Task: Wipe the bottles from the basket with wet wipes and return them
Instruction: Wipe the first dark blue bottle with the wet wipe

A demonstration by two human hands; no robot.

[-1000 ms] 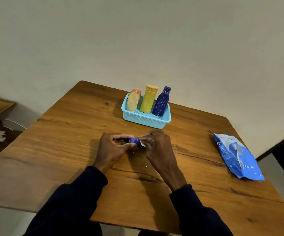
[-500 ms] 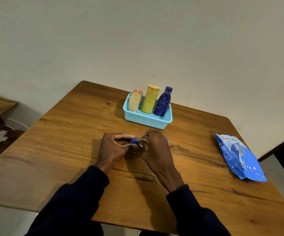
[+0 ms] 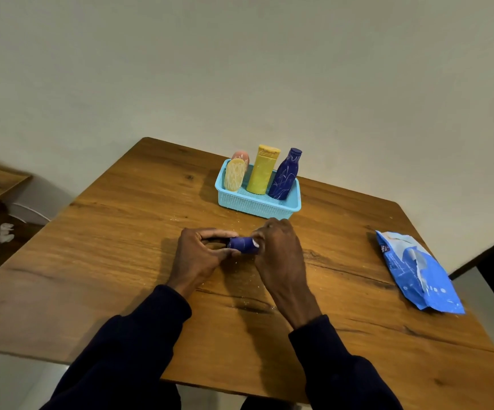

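While the left hand (image 3: 198, 255) pinches one end of the small blue bottle (image 3: 241, 244) between thumb and fingers, the right hand (image 3: 281, 253) has its fingers curled round the other end, and a scrap of white wipe (image 3: 256, 243) shows at the edge of that grip. The bottle lies on its side just in front of the basket (image 3: 254, 207), on the person's side of it. Whether it rests on the desk (image 3: 121, 261) or is held just clear of it I cannot tell. Half a second ago the right hand covered nearly all of the bottle. Now it has drawn back toward its own end, and a stretch of blue body shows between the two hands. That looks like one stroke of a back-and-forth rub, so the wiping seems to be under way rather than done. Inside the basket stand a cream bottle (image 3: 234, 174), a pink bottle (image 3: 241, 156) behind it, a yellow bottle (image 3: 262, 173) and a tall blue bottle (image 3: 285, 176). Some bare mesh floor shows along the basket's near side, and the small bottle could probably go back there. A pack of wipes (image 3: 417, 270) lies well to the right of the basket and nearer the person.
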